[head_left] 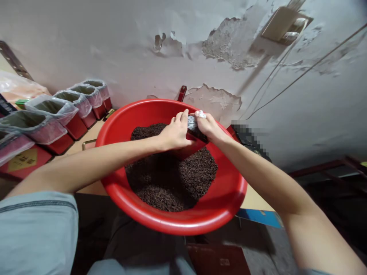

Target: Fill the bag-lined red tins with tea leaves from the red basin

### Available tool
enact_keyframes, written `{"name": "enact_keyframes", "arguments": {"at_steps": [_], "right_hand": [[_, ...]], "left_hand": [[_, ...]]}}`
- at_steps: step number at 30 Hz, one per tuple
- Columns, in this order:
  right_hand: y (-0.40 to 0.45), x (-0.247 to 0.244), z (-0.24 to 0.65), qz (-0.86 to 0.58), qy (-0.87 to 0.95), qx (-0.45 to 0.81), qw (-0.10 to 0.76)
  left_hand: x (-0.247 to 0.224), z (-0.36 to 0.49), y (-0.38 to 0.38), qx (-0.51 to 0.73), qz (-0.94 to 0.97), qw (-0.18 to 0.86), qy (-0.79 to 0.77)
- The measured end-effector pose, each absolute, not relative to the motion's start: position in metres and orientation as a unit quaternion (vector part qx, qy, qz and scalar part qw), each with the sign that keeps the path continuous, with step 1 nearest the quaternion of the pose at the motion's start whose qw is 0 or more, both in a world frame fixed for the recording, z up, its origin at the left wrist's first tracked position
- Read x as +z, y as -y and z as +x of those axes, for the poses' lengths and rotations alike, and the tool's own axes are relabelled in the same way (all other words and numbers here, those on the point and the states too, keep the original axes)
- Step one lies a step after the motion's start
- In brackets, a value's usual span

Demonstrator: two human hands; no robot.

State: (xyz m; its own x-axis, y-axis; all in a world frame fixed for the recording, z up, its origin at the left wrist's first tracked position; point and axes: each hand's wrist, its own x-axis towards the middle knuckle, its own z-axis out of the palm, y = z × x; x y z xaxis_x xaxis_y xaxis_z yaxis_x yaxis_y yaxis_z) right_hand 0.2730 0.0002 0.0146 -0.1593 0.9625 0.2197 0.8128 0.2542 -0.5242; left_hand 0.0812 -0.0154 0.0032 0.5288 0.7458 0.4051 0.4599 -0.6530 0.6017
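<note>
A large red basin (172,227) holds a heap of dark loose leaves (197,173) that look like tea. Over the basin, a red box (187,149) with a clear plastic bag (192,123) gathered at its top is tilted between my hands. My left hand (176,131) is closed around the near left side of the box's top. My right hand (208,126) grips the bunched neck of the bag, and a white end of it pokes out above the fingers. Dark contents show through the bag near the box rim. The box's lower part is in shadow.
On the table (258,198) at left stands a row of several red boxes (76,126) lined with open plastic bags. A peeling wall (123,57) rises behind the basin, with a socket (282,26) and hanging cables at upper right. A dark bag (248,137) lies right of the basin.
</note>
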Motion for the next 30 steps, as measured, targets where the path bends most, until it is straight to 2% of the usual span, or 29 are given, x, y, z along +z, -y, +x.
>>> {"name": "enact_keyframes", "arguments": {"at_steps": [2,4,9,13,16,19,22,25,27,30], "right_hand": [[0.013,0.015,0.256,-0.596,0.727,0.189,0.282],[0.031,0.014,0.242,-0.564,0.76,0.185,0.264],[0.064,0.016,0.217,-0.379,0.907,0.095,0.154],[0.057,0.023,0.21,-0.24,0.966,0.067,0.066],[0.05,0.026,0.216,-0.198,0.978,0.063,0.0],[0.051,0.022,0.229,-0.204,0.976,0.071,-0.023],[0.052,0.011,0.244,-0.255,0.964,0.068,0.023],[0.047,-0.003,0.256,-0.278,0.956,0.067,0.069],[0.042,-0.011,0.259,-0.269,0.956,0.077,0.088],[0.035,-0.021,0.258,-0.256,0.957,0.076,0.116]], "left_hand": [[0.01,0.061,0.005,0.311,0.853,0.244,-0.342],[0.019,0.034,-0.009,0.243,0.87,0.299,-0.308],[0.016,-0.002,-0.034,0.063,0.879,0.434,-0.188],[-0.007,0.01,-0.039,0.027,0.851,0.466,-0.241],[-0.008,0.016,-0.038,0.019,0.866,0.41,-0.285],[0.007,-0.009,-0.03,0.021,0.912,0.241,-0.33],[0.021,-0.071,-0.011,0.17,0.885,0.085,-0.424],[0.007,-0.146,0.016,0.33,0.765,0.004,-0.554],[-0.023,-0.185,0.033,0.357,0.676,-0.024,-0.644],[-0.085,-0.214,0.045,0.26,0.611,0.06,-0.746]]}}
